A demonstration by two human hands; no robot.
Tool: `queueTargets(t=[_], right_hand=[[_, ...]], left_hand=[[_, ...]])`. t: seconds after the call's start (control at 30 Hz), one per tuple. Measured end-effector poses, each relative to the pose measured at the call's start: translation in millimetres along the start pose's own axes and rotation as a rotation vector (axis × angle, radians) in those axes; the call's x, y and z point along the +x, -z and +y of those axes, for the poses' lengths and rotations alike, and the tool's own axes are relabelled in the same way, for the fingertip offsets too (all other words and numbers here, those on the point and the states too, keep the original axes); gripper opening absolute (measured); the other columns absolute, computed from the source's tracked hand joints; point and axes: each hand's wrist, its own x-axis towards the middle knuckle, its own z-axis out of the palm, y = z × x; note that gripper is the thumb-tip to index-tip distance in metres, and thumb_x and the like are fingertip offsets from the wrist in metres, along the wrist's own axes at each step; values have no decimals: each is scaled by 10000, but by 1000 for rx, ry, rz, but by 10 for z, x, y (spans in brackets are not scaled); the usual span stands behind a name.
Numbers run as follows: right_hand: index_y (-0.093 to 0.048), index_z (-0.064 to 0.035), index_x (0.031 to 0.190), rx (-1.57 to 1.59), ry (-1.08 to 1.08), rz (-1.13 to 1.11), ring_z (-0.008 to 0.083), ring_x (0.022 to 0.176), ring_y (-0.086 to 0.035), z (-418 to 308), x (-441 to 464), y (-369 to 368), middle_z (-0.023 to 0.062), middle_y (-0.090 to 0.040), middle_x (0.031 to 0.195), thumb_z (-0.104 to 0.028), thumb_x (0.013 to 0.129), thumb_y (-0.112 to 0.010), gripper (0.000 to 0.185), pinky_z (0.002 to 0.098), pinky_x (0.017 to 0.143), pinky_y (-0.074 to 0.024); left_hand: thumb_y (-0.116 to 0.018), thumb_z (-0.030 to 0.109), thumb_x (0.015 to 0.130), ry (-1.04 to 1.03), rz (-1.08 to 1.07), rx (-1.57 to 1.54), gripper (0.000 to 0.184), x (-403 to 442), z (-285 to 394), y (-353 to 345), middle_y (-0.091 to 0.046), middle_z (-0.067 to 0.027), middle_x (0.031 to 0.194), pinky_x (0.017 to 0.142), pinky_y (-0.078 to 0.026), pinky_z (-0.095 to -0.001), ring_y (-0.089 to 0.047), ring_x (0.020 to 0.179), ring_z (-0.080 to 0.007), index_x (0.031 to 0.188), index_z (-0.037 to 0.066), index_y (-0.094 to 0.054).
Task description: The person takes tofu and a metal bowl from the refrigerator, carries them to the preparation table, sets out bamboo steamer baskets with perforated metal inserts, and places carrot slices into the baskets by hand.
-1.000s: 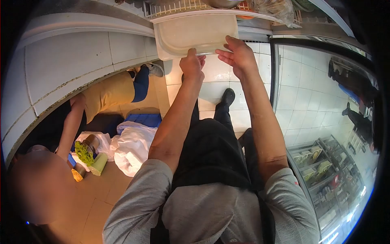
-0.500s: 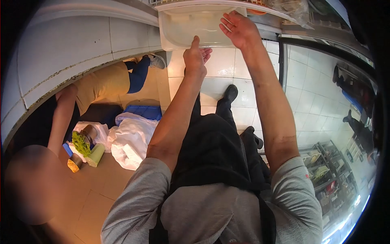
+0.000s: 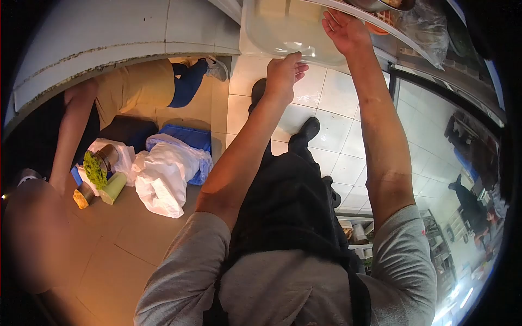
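Observation:
A translucent white plastic tub juts out at the top of the view, under a shelf edge. My left hand is at its near rim, thumb raised and apart from the loosely curled fingers. Whether it touches the rim I cannot tell. My right hand is by the tub's right end, palm turned up and fingers spread, with its fingertips close under the shelf edge. Nothing is visible in either palm. Pale shapes inside the tub are too unclear to name.
A shelf with a metal bowl and a plastic bag is above right. At left, behind a white tiled wall, another person bends near a white sack, a blue crate and leafy greens.
The view has shifted, so the tub and both my hands appear farther right. Both hands keep about the same place beside the tub. The shelf's metal bowl shows more now.

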Motion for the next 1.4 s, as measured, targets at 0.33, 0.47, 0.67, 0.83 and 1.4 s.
queueTargets(t=[0.33, 0.47, 0.67, 0.83, 1.4], right_hand=[[-311, -78, 1628, -1350, 632, -157, 321, 1567, -263, 568, 1102, 11, 158, -290, 1703, -467, 1016, -615, 786, 360, 1265, -254], [-349, -73, 1610, -1201, 681, -28, 323, 1541, -313, 601, 779, -300, 153, -353, 1674, -408, 1059, -538, 673, 362, 1246, -294], [-411, -82, 1565, -1179, 538, 32, 268, 1431, -435, 792, 1267, -2, 130, -440, 1600, -411, 1005, -637, 688, 387, 1095, -442], [-661, -120, 1174, -794, 104, -207, 152, 990, -661, 622, 1341, 358, 9, -694, 1077, -260, 962, -737, 266, 384, 863, -552], [-659, -111, 1219, -419, -263, -222, 184, 1022, -685, -97, -182, 74, 45, -709, 1119, -253, 980, -726, 286, 394, 820, -575]], left_hand=[[-702, 245, 943, -21, -9, 1, 341, -14, 6, -17, -680, -154, 1057, 883, -533, -355, -694, 987, -244, 1113, -43, -634], [-699, 236, 937, 9, -2, 16, 334, -24, 46, -24, -679, -161, 1056, 887, -533, -353, -693, 989, -248, 1106, -44, -634], [-718, 254, 920, 1, 12, -4, 342, -7, 33, -19, -681, -157, 1043, 888, -527, -346, -693, 993, -242, 1083, -35, -636], [-714, 253, 919, 13, -2, -2, 328, -15, 51, -14, -683, -153, 1047, 889, -523, -346, -694, 995, -237, 1071, -30, -644], [-459, 543, 1043, 75, -19, -30, 572, 64, 27, 49, -679, -143, 1053, 955, -488, -411, -685, 1012, -272, 1182, 9, -613]])
